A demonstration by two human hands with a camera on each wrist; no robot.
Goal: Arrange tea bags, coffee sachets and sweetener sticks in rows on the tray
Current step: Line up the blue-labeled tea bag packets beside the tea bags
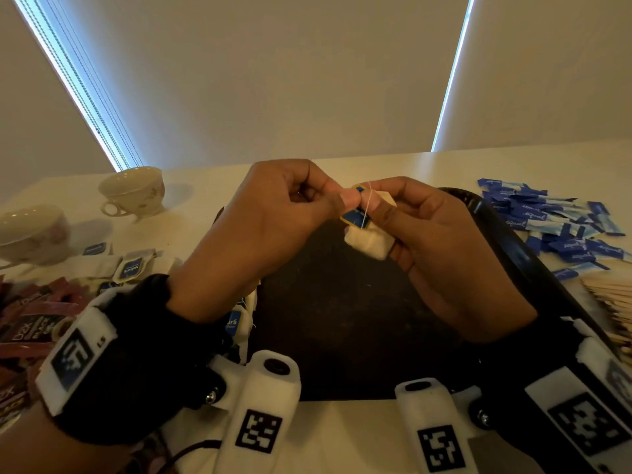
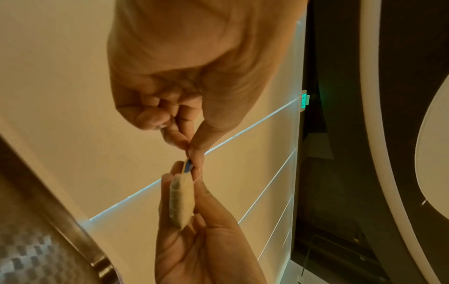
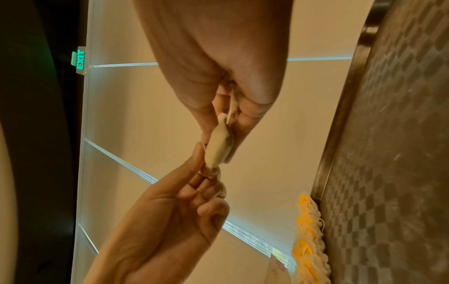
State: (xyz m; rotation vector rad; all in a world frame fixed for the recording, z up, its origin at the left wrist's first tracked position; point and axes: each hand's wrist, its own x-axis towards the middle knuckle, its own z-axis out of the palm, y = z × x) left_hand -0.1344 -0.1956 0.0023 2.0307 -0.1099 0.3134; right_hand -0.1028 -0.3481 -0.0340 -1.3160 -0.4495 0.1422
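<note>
"equal" on blue sweetener sticks (image 1: 533,217) right of the fingers, "D2X BLACK" on dark coffee sachets (image 1: 32,331) far left, green "EXIT" sign (image 3: 80,60) on the wall

The left hand (image 1: 260,234) and its wrist strap cover most of the row of tea bags (image 1: 244,319) at the tray's (image 1: 506,234) left edge, so their count cannot be told. The held tea bag's (image 1: 367,242) upper part sits behind the right hand's (image 1: 441,254) fingers, and its tag's print is too small to read. The coffee sachets (image 1: 30,323) and wooden stirrers (image 1: 612,299) run off the head view's edges
</note>
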